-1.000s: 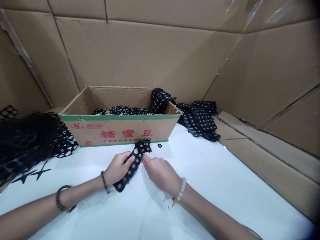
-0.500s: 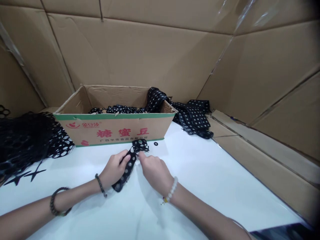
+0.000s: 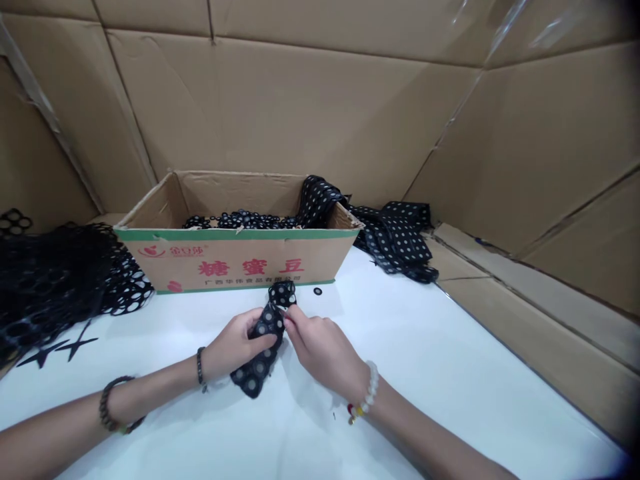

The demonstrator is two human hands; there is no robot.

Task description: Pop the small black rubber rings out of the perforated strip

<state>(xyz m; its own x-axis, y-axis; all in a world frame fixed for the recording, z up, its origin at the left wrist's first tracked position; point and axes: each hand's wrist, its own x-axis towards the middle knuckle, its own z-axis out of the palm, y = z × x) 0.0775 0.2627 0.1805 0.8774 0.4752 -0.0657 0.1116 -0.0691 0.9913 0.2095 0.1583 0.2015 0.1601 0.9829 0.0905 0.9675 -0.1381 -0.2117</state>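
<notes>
A black strip with pale round dots (image 3: 260, 365) slants across the white table in front of the box. My left hand (image 3: 239, 348) is closed around its left edge, thumb lying across the dots. At the strip's upper part, my right hand (image 3: 320, 343) is closed in a pinch, its fingertips by the dotted end piece (image 3: 283, 293). Something thin and pale shows at those fingertips, too small to name. One loose black ring (image 3: 317, 291) rests on the table near the box's right front corner.
A cardboard box (image 3: 240, 260) with a green rim holds several black rings (image 3: 250, 219). Dotted black strips (image 3: 320, 200) hang over its right side; more strips (image 3: 397, 237) lie beyond. Black perforated netting (image 3: 55, 280) and star-shaped scraps (image 3: 75, 343) lie left. Cardboard walls (image 3: 325, 100) surround the table.
My left hand has shifted its hold, its thumb now across the strip. The strip shows more of its dotted face. My right hand has moved slightly right, still at the strip's upper part.
</notes>
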